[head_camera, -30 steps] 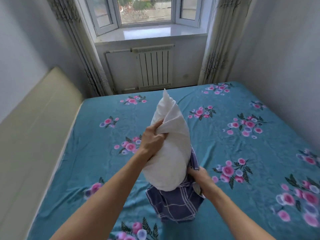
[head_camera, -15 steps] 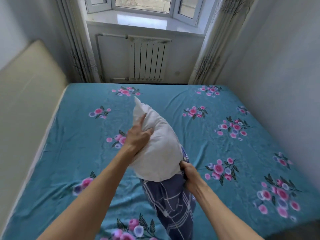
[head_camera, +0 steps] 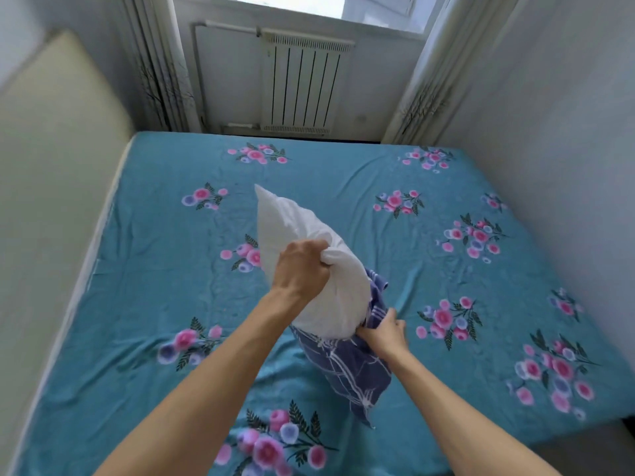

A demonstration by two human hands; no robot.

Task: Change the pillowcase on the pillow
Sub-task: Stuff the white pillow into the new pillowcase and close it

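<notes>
Pillow (head_camera: 309,255) sits deeper in the blue pillowcase (head_camera: 347,369) than 1 sec ago, w/ its bottom end inside, above the bed (head_camera: 464,269). Left hand (head_camera: 300,269) squeezes the pillow; right hand (head_camera: 383,333) pinches the case's edge. Most still sticks out.

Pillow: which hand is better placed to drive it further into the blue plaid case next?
Left. The left hand grips the white pillow mid-body, above the opening. The right hand is pinching the blue plaid pillowcase rim, holding it open.
</notes>
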